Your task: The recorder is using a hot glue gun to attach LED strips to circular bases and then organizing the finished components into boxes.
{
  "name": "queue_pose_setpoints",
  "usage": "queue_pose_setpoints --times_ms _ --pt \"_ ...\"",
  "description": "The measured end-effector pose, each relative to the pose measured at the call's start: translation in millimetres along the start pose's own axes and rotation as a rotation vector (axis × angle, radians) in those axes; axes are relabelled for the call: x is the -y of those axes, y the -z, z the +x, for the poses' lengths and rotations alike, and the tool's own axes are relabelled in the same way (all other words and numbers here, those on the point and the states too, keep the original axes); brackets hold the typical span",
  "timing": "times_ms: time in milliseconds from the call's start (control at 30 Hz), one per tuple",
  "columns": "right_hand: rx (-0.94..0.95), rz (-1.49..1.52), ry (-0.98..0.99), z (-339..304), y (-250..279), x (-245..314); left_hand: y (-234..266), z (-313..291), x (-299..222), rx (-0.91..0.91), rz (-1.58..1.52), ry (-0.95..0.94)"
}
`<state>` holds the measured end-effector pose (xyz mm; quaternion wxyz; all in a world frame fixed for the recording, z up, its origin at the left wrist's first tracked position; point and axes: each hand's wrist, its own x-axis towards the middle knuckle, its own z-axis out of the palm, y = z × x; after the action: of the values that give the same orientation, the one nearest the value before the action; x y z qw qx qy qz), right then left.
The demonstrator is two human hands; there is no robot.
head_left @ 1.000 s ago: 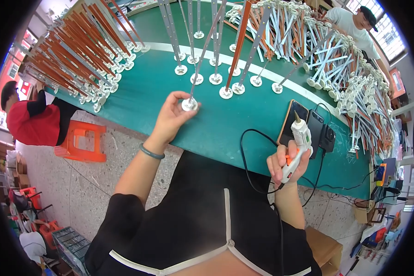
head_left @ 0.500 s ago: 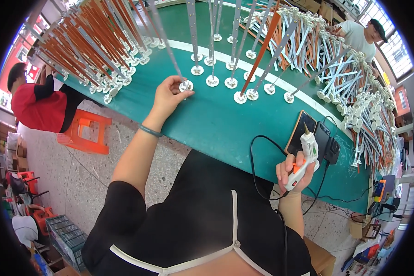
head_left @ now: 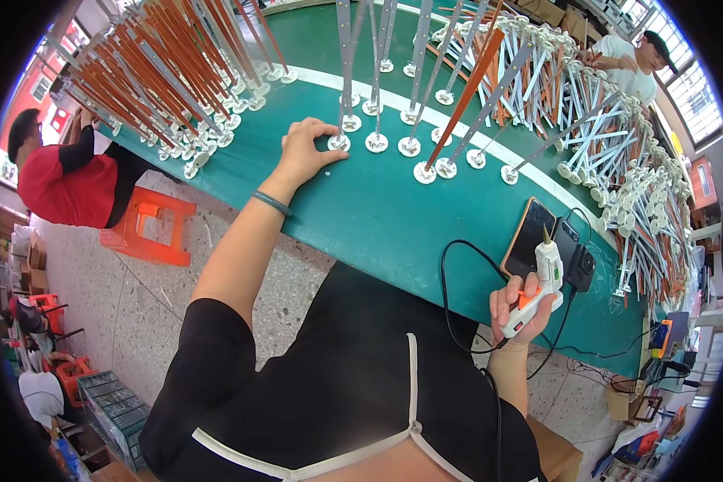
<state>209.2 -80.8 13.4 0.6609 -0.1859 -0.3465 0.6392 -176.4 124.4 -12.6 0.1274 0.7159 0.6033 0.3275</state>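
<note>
My left hand (head_left: 304, 157) reaches over the green table with thumb and forefinger on either side of a white round base (head_left: 339, 143). A thin strip rises from this base, blurred and partly overlapped by a strip behind it. The base stands at the near left of a group of similar upright strips, grey and brown, on white discs. Held in my right hand (head_left: 524, 309) is a white hot glue gun (head_left: 549, 269) with an orange trigger, its nozzle pointing up. Its black cord (head_left: 444, 277) loops over the table edge.
A phone (head_left: 528, 237) and a dark device with cables lie beyond the glue gun. Many standing strips (head_left: 157, 76) crowd the far left; a heap of strips (head_left: 598, 136) lines the right. One person (head_left: 68, 181) sits left by an orange stool (head_left: 157, 226); another (head_left: 631, 72) is far right.
My left hand has moved right and slightly away with the strip's base, setting it beside the others. The strip has gone from leaning left to more upright. My right hand has shifted slightly right.
</note>
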Motion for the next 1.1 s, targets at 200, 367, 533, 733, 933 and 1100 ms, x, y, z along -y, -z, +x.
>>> queue_pose_setpoints --times_ms 200,367,533,733,933,1100 --pt "-0.009 -0.001 0.003 -2 2 -2 2 0 -2 0.052 0.054 0.014" --pt "0.014 0.047 0.021 -4 6 -2 4 -2 -4 0.059 0.054 0.0" --pt "-0.006 0.027 0.016 -4 4 -2 4 -4 -2 0.057 0.063 0.001" --pt "-0.001 0.012 0.014 -3 4 -4 13 -10 -8 0.041 0.016 -0.005" --pt "-0.005 0.02 0.028 -7 8 0 46 -31 47 -0.786 -0.266 0.18" --pt "0.012 0.035 0.004 -5 7 -2 80 -23 82 -0.993 -0.268 0.322"
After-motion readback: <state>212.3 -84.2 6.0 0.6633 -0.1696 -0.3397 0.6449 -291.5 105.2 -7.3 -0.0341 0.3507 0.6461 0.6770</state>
